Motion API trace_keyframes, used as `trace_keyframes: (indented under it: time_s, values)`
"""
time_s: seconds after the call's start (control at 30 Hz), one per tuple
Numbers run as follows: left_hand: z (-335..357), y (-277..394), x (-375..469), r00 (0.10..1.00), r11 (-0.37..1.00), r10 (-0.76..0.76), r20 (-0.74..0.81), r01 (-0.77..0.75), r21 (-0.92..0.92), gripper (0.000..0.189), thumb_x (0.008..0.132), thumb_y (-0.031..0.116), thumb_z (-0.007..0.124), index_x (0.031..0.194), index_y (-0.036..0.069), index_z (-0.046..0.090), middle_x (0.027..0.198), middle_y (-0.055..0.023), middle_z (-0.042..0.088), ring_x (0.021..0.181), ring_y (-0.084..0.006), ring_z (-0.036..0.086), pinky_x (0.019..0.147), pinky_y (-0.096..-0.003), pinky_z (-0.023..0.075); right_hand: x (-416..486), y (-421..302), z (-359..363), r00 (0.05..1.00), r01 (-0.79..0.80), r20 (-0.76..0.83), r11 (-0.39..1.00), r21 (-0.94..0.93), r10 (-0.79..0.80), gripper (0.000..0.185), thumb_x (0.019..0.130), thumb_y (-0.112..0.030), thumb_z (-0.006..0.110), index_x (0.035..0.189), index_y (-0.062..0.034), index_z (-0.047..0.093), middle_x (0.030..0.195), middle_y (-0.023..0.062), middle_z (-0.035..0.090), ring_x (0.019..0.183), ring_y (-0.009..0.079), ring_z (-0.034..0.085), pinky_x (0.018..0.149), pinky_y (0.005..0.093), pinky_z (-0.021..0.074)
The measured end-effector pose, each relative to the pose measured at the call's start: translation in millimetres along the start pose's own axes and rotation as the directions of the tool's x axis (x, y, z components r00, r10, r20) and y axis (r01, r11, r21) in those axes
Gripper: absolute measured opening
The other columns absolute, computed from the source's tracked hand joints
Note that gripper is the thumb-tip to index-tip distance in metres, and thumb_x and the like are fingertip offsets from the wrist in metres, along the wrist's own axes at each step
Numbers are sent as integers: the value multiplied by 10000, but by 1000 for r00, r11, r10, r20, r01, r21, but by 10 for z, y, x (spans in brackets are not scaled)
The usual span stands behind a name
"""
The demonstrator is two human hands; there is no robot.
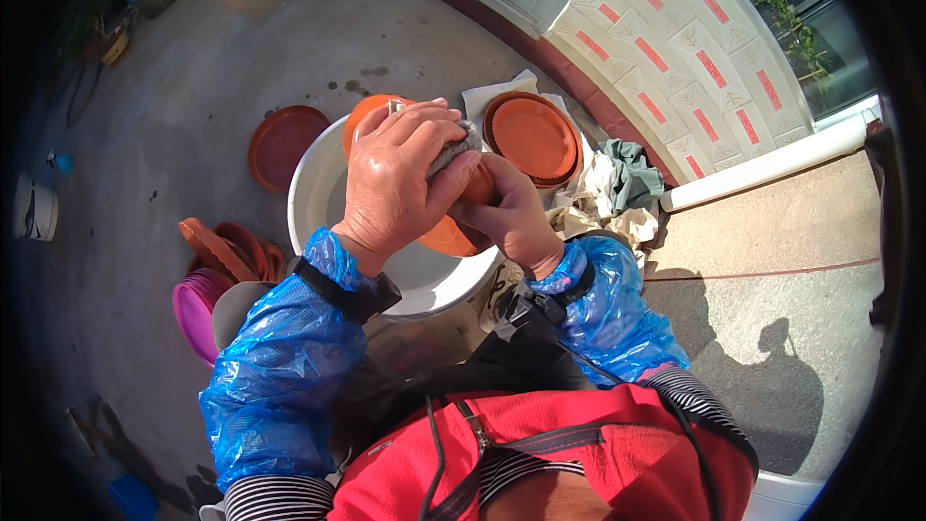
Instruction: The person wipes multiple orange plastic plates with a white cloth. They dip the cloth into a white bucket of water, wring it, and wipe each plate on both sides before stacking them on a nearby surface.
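Observation:
My left hand (398,166) presses a wet grey cloth (461,147) onto an orange plastic plant saucer (445,237). The saucer is tilted, and my hands cover much of it. My right hand (519,213) grips the saucer's right side, thumb and fingers around the edge. Both hands are above a round white basin (295,202) that seems to hold water. Blue plastic sleeve covers (289,369) wrap my forearms.
A brown-orange saucer (286,148) lies left of the basin. Nearer me are several terracotta-coloured saucers (242,246), purple saucers (189,311) and a grey one (235,307). Stacked orange saucers (532,137) rest on white cloth at right, beside a crumpled green cloth (629,174).

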State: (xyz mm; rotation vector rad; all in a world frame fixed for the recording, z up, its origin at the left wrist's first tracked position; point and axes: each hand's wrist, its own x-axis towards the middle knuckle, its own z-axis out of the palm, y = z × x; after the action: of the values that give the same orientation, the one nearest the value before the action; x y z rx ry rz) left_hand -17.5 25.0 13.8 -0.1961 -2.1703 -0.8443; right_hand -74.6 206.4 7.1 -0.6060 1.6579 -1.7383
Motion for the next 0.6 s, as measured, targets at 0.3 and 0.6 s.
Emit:
trace_keyframes:
  time_s: [0.3,0.6]
  values:
    - [-358,-769,26,555,384,-830,54,640,-665,427,1019,374,662,1192,-16,674,1030,-53,700,905,-142,663,793,-286,551,-115,-102,-275,974,225,-4,962,154,-227,533,799,-8,729,1320,19,619,1208,76,696,1113,170,651,1029,336,487]
    - [-476,-695,-65,723,445,-670,167,571,-690,569,847,409,848,1202,30,614,1015,-56,669,971,-159,650,887,-316,534,-203,-126,-448,967,255,-93,920,297,-238,633,750,31,717,1370,9,593,1283,93,687,1206,210,641,1085,357,466]
